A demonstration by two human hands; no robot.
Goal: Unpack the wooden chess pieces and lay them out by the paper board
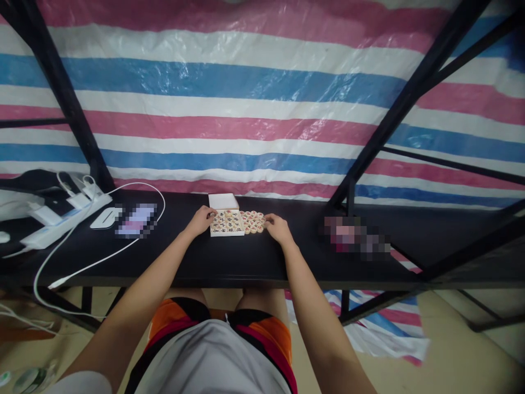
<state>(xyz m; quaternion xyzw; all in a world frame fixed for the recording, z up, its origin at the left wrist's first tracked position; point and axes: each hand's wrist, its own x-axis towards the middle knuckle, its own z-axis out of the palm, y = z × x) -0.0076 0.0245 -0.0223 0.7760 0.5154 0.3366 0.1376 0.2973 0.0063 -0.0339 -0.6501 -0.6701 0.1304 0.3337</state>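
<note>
A shallow white box on the black desk holds rows of round Chinese chess pieces with dark characters. To its right lies a tight group of loose Chinese chess pieces with red characters. My left hand is at the box's left side, fingers curled over its edge near the upper left pieces. At the right end of the loose group is my right hand, its fingers bent and closed at an outermost piece; the fingertips are small and partly hidden. A white lid lies behind the box.
On the left of the desk are a power strip with chargers, a white cable, a white flat item and a blurred phone. Blurred items lie to the right. Black metal posts slant up before a striped sheet.
</note>
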